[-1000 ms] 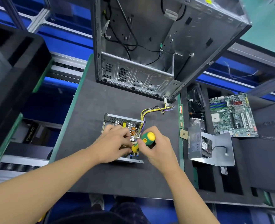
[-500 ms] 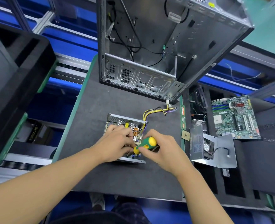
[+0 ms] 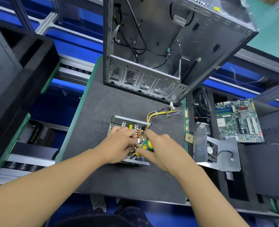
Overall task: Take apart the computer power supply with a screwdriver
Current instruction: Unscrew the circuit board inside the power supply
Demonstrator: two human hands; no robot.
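Dark grey green-edged table (image 3: 102,102), blue racking (image 3: 73,46) behind: open silver power supply (image 3: 127,119) gripped by left hand (image 3: 120,143), green-yellow screwdriver (image 3: 147,145) gripped by right hand (image 3: 163,150).

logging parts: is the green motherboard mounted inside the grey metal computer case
No, the green motherboard lies on the dark tray, right of the grey metal computer case.

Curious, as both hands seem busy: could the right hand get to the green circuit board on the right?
Probably yes: only a low fan cover lies between the right hand and the circuit board, though it grips the screwdriver.
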